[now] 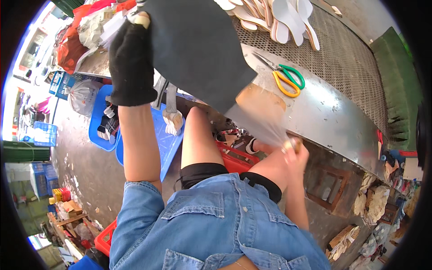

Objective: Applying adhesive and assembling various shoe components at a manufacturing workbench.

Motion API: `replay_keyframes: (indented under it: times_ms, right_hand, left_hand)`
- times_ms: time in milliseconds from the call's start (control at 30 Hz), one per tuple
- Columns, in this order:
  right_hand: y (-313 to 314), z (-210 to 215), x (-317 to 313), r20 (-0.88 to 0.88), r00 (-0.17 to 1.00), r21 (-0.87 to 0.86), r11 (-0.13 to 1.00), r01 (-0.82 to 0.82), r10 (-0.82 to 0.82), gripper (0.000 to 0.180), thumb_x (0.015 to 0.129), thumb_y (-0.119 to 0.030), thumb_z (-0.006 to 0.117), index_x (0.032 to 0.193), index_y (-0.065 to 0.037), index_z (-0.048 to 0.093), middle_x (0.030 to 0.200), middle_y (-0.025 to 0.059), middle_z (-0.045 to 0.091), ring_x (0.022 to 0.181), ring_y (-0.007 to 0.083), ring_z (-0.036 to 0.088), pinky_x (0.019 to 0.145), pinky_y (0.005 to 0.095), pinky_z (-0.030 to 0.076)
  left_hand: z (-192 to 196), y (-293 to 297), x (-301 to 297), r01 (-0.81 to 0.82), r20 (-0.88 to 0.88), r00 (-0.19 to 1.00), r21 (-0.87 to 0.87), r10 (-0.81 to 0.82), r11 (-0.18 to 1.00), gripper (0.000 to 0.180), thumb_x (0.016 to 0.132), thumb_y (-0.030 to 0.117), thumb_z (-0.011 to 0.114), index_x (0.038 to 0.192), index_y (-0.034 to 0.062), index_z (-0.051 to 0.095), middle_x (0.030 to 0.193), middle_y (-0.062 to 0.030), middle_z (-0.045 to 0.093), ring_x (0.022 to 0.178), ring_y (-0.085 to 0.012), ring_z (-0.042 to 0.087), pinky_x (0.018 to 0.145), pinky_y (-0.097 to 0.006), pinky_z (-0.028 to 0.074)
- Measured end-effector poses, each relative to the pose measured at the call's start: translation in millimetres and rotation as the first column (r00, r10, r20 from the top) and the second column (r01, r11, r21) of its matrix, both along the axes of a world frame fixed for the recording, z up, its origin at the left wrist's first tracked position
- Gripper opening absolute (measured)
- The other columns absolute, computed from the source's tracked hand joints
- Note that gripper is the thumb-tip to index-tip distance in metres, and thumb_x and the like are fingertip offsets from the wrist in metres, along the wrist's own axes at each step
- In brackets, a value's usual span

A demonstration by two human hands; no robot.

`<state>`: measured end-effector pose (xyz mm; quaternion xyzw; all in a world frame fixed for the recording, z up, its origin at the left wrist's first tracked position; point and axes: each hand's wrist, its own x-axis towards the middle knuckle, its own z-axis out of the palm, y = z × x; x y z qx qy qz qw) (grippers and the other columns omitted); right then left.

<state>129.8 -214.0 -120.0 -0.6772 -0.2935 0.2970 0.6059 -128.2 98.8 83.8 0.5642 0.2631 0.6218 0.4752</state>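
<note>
My left hand [133,60], in a black fingerless glove, is closed on the left edge of a large dark sheet [198,49], with the thumb pressing on it. This sheet hangs in front of me over the table's near edge. Low on the right, my bare right hand [294,157] is closed around the brownish handle of a tool. A pale streak smeared by motion [265,123] runs from that hand toward the sheet's lower corner; its kind cannot be made out. Behind it, a tan block [261,101] rests at the table edge.
Scissors [288,81] with green and orange handles lie on the metal tabletop [328,112]. Pale insole-shaped pieces [283,20] are heaped on the mesh surface [342,58]. Blue trays [166,144] with bundled pieces stand on the left, and a red stool [234,157] is between my legs.
</note>
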Motion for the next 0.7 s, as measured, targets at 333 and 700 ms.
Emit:
replay_keyframes:
  times_ms: [333, 700]
  right_hand:
    - [-233.6, -32.1, 113.4, 0.817, 0.577, -0.532, 0.375, 0.759, -0.01, 0.042, 0.078, -0.031, 0.071, 0.103, 0.002, 0.062, 0.096, 0.0229, 0.064, 0.087, 0.0398, 0.061, 0.077, 0.0457, 0.047]
    - [77.9, 127.7, -23.9, 0.06, 0.981, 0.251, 0.948, -0.194, 0.185, 0.013, 0.081, 0.0, 0.063, 0.094, 0.001, 0.06, 0.069, -0.0035, 0.047, 0.06, 0.0039, 0.04, 0.055, 0.0227, 0.035]
  left_hand:
    - [7.5, -50.5, 39.5, 0.394, 0.083, 0.916, -0.354, -0.391, 0.848, 0.031, 0.089, 0.025, 0.06, 0.109, 0.0012, 0.061, 0.098, -0.006, 0.064, 0.087, -0.0134, 0.06, 0.078, -0.025, 0.047]
    - [-66.8, -101.7, 97.8, 0.075, -0.428, 0.901, 0.006, -0.065, 0.997, 0.036, 0.077, 0.024, 0.075, 0.096, -0.0012, 0.058, 0.078, -0.0061, 0.062, 0.069, -0.0115, 0.058, 0.063, -0.026, 0.047]
